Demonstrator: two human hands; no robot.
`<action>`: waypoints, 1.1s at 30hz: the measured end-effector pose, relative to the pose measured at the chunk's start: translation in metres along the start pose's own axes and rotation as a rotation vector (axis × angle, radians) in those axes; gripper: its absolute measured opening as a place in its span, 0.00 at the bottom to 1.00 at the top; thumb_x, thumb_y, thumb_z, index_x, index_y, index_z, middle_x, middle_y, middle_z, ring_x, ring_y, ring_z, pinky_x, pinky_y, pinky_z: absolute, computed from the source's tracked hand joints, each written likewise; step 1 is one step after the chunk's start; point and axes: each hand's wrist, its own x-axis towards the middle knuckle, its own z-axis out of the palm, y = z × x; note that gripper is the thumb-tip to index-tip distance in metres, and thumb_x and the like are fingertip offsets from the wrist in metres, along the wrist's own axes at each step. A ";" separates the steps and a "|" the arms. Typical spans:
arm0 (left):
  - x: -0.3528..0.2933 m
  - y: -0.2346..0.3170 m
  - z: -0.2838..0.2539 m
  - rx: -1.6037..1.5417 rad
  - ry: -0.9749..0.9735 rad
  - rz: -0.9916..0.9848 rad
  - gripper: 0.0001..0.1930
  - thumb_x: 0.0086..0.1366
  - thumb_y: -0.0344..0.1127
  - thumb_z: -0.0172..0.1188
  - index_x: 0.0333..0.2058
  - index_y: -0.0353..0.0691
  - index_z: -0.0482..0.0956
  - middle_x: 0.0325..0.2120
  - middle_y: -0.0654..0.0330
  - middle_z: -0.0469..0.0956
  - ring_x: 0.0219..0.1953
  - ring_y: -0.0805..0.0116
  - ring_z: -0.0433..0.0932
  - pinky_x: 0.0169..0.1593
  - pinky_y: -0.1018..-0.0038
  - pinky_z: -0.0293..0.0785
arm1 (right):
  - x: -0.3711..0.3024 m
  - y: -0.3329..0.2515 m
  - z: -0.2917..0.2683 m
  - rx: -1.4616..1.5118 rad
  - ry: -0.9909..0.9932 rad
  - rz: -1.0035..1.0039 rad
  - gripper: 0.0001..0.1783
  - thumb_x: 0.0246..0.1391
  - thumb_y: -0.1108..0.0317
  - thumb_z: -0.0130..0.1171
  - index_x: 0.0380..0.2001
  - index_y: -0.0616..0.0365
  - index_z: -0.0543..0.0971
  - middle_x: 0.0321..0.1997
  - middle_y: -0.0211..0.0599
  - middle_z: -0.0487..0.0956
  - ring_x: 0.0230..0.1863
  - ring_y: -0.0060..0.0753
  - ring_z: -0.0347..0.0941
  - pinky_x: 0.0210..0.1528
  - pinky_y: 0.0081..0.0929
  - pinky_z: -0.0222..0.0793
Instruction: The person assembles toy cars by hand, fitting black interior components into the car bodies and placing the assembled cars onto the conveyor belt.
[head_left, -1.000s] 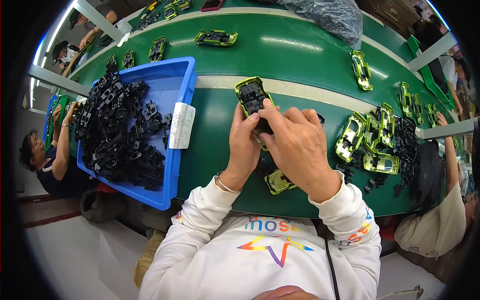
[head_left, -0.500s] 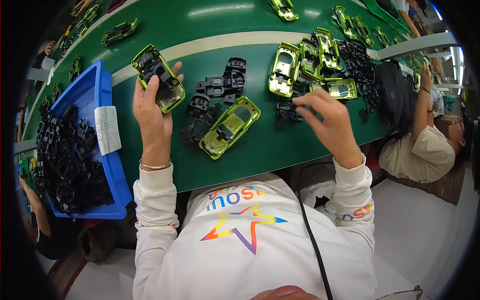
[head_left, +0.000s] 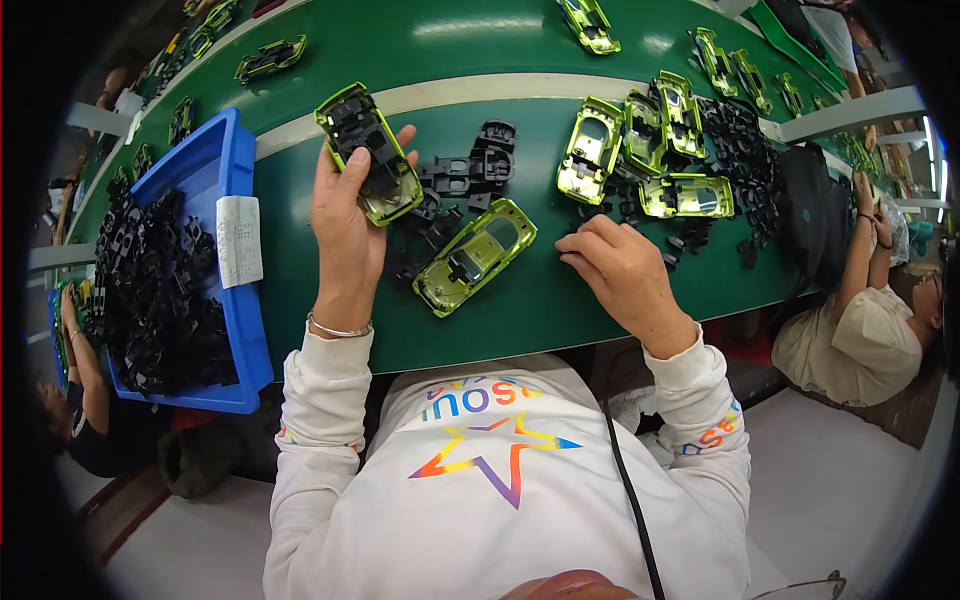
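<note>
The right hand (head_left: 622, 275) had drawn back from the loose black parts (head_left: 690, 238), its fingers now bunched; whether they pinched a piece could not be told, though the retreat suggested one had been fetched. Beyond a flat-lying shell (head_left: 472, 258), the left hand (head_left: 345, 220) still gripped a tilted green car shell (head_left: 382, 170). Farther off, four shells (head_left: 645, 130) lay clustered.
</note>
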 end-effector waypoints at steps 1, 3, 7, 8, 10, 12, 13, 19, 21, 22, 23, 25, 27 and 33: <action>0.000 0.001 -0.001 -0.005 -0.008 0.004 0.20 0.74 0.32 0.49 0.61 0.30 0.64 0.57 0.49 0.72 0.60 0.46 0.75 0.57 0.62 0.80 | 0.003 0.000 -0.001 0.184 0.038 0.074 0.09 0.50 0.76 0.65 0.37 0.57 0.81 0.35 0.33 0.76 0.34 0.36 0.75 0.36 0.29 0.68; 0.000 0.001 -0.001 -0.016 -0.010 0.004 0.20 0.73 0.31 0.49 0.60 0.30 0.64 0.56 0.49 0.73 0.60 0.46 0.75 0.57 0.62 0.80 | 0.010 -0.002 -0.003 0.364 0.079 0.135 0.09 0.52 0.76 0.65 0.38 0.58 0.81 0.36 0.34 0.77 0.34 0.36 0.76 0.36 0.28 0.69; 0.000 -0.002 0.002 -0.076 -0.051 -0.045 0.19 0.72 0.31 0.50 0.59 0.33 0.65 0.54 0.51 0.74 0.58 0.49 0.76 0.55 0.62 0.80 | 0.029 -0.005 -0.001 1.199 0.176 0.416 0.10 0.58 0.78 0.64 0.43 0.64 0.78 0.43 0.30 0.78 0.44 0.20 0.75 0.50 0.18 0.73; 0.000 -0.002 0.003 -0.100 -0.064 -0.066 0.19 0.72 0.31 0.50 0.60 0.34 0.65 0.54 0.51 0.74 0.58 0.50 0.77 0.55 0.62 0.80 | 0.036 -0.007 0.001 1.199 0.172 0.393 0.10 0.58 0.78 0.64 0.43 0.64 0.78 0.43 0.30 0.78 0.44 0.20 0.75 0.50 0.18 0.73; 0.001 -0.006 0.006 -0.115 -0.068 -0.064 0.21 0.72 0.30 0.50 0.62 0.35 0.62 0.53 0.51 0.74 0.58 0.51 0.76 0.55 0.62 0.80 | 0.052 -0.016 0.008 1.375 0.186 0.392 0.13 0.57 0.79 0.64 0.46 0.65 0.76 0.45 0.32 0.78 0.45 0.21 0.76 0.51 0.19 0.73; 0.001 -0.008 0.008 -0.129 -0.072 -0.063 0.22 0.73 0.29 0.49 0.63 0.36 0.60 0.53 0.50 0.73 0.58 0.52 0.76 0.56 0.61 0.80 | 0.074 -0.032 0.005 1.405 0.081 0.395 0.16 0.59 0.80 0.62 0.50 0.66 0.75 0.45 0.32 0.79 0.48 0.24 0.78 0.54 0.22 0.75; 0.001 -0.008 0.007 -0.141 -0.087 -0.081 0.23 0.73 0.29 0.49 0.65 0.36 0.59 0.54 0.50 0.73 0.59 0.52 0.76 0.56 0.60 0.79 | 0.087 -0.041 0.003 1.396 0.056 0.360 0.15 0.59 0.79 0.62 0.50 0.66 0.77 0.46 0.33 0.78 0.48 0.24 0.78 0.54 0.22 0.76; 0.000 0.001 0.003 -0.234 -0.092 -0.069 0.27 0.77 0.38 0.44 0.70 0.38 0.52 0.54 0.51 0.74 0.52 0.64 0.78 0.54 0.67 0.79 | 0.136 -0.062 0.010 1.147 0.006 0.164 0.11 0.59 0.80 0.61 0.45 0.65 0.82 0.49 0.36 0.76 0.46 0.25 0.79 0.48 0.20 0.77; -0.002 0.002 0.002 -0.246 -0.083 -0.054 0.29 0.78 0.43 0.41 0.71 0.36 0.49 0.54 0.54 0.72 0.52 0.68 0.77 0.56 0.70 0.75 | 0.146 -0.065 0.017 1.072 0.069 0.137 0.09 0.57 0.80 0.62 0.42 0.64 0.82 0.46 0.34 0.76 0.40 0.23 0.79 0.41 0.18 0.77; -0.002 0.002 0.000 -0.251 -0.077 -0.052 0.29 0.78 0.43 0.41 0.71 0.36 0.49 0.54 0.54 0.72 0.52 0.68 0.77 0.56 0.70 0.75 | 0.149 -0.067 0.019 1.071 0.061 0.137 0.09 0.57 0.80 0.62 0.42 0.64 0.82 0.46 0.34 0.76 0.40 0.23 0.79 0.41 0.18 0.77; -0.001 0.001 -0.002 -0.251 -0.158 -0.017 0.31 0.78 0.44 0.42 0.71 0.36 0.47 0.55 0.54 0.71 0.53 0.69 0.75 0.57 0.71 0.73 | 0.152 -0.068 0.019 1.086 0.068 0.216 0.08 0.57 0.80 0.63 0.40 0.64 0.82 0.43 0.34 0.76 0.38 0.22 0.79 0.40 0.18 0.76; -0.003 0.001 -0.003 -0.174 -0.242 0.020 0.36 0.76 0.41 0.48 0.73 0.35 0.42 0.58 0.56 0.66 0.57 0.71 0.70 0.60 0.73 0.69 | 0.157 -0.068 0.020 1.059 0.099 0.285 0.06 0.55 0.79 0.65 0.37 0.65 0.81 0.38 0.32 0.77 0.33 0.19 0.79 0.35 0.17 0.75; -0.006 0.002 0.000 -0.037 -0.226 0.066 0.36 0.74 0.38 0.49 0.73 0.35 0.41 0.59 0.55 0.66 0.58 0.71 0.69 0.62 0.72 0.67 | 0.160 -0.069 0.016 1.057 0.075 0.331 0.06 0.55 0.79 0.65 0.37 0.64 0.81 0.38 0.31 0.76 0.31 0.18 0.77 0.34 0.17 0.74; -0.007 -0.002 0.001 0.111 -0.191 0.105 0.38 0.72 0.33 0.51 0.73 0.33 0.42 0.63 0.53 0.64 0.63 0.67 0.67 0.66 0.69 0.62 | 0.162 -0.064 0.018 0.859 0.145 0.328 0.08 0.52 0.76 0.68 0.37 0.61 0.81 0.41 0.31 0.74 0.29 0.16 0.73 0.30 0.18 0.69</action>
